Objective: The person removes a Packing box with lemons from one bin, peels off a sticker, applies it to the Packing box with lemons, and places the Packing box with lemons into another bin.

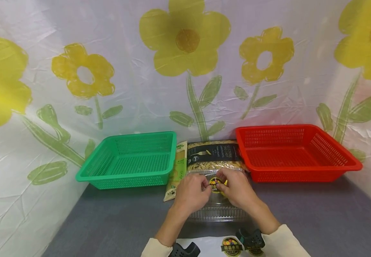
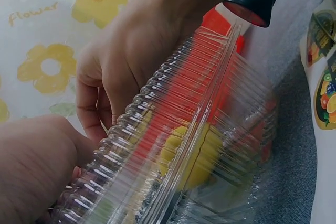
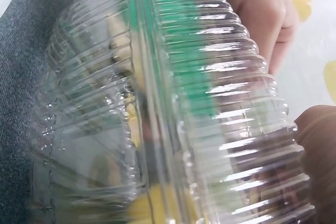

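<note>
A clear ribbed plastic clamshell box (image 1: 217, 214) stands on the table with its lid down. A round yellow lump (image 2: 191, 156) shows through its wall in the left wrist view. Over the lid is a round fruit sticker (image 1: 215, 185) with a dark banner. My left hand (image 1: 192, 192) pinches the sticker's left edge between thumb and fingers. From the other side, my right hand (image 1: 238, 187) pinches its right edge. In both wrist views the box's ribbed walls partly cover the fingers, and the sticker is hidden there.
Behind the box lie a pasta bag (image 1: 214, 153) and a slim yellow-green packet (image 1: 179, 167). A green basket (image 1: 126, 180) stands at left, a red basket (image 1: 301, 175) at right. A white sheet of stickers (image 1: 204, 246) lies at the front edge, below my wrists.
</note>
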The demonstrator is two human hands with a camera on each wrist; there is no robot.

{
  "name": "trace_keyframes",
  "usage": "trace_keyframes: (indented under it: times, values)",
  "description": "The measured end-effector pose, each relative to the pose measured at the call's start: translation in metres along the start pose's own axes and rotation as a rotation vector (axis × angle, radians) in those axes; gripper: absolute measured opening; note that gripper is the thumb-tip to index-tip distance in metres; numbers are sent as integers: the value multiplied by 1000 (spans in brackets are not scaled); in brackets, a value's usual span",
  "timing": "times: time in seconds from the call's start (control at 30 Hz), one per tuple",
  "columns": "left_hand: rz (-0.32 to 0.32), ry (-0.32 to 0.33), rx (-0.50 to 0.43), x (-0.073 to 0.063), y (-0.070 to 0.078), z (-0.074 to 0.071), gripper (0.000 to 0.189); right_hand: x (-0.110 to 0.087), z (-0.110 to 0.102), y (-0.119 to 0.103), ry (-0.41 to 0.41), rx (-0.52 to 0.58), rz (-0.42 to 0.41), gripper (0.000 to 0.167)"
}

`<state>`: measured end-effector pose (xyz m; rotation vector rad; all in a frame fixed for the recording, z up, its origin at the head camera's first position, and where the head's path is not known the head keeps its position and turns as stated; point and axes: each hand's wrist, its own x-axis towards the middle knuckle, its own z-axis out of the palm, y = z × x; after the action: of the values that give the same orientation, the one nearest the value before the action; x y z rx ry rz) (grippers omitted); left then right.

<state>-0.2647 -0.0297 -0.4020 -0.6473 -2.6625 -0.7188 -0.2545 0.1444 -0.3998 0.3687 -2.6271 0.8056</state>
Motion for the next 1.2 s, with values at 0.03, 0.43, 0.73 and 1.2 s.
trace_keyframes:
  times: [0.03, 0.43, 0.73, 1.2]
  values:
    - [3, 6, 0, 0, 0, 0, 19, 0, 0, 0, 4, -2, -4, 23]
    - [-8, 27, -12, -2, 0, 2, 22, -2, 1, 0, -22, 47, 11, 30]
    - [-8, 10, -17, -1, 1, 3, 21, -2, -4, 2, -105, 181, 81, 48]
    - [59, -88, -10, 2, -2, -6, 13, -1, -9, 6, -157, 311, 31, 74]
